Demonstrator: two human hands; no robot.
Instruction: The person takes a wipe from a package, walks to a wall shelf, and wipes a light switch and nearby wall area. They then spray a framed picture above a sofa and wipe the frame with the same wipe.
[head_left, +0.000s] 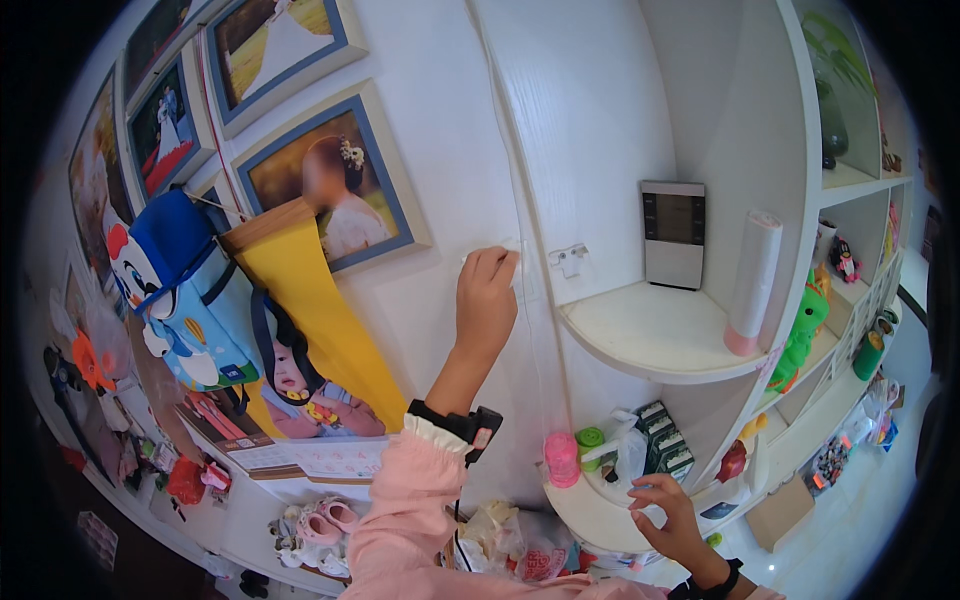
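Note:
My left hand [486, 300] is raised against the white wall [440, 150], fingers pinched on the top of a thin clear plastic strip [531, 330] that hangs down beside the shelf unit's edge. A small white hook [568, 259] sits just to its right. My right hand [668, 510] is lower down, fingers spread and curled over the rim of the lower rounded white shelf [590, 515]. Both wrists wear black bands; the left sleeve is pink.
The upper rounded shelf [650, 335] carries a grey digital clock [673, 234] and a white roll with pink base [751, 283]. The lower shelf bears a pink bottle [561, 459], green boxes [665, 439]. Framed photos [335, 180], a yellow banner [315, 300], a blue cartoon bag [190, 290] hang left.

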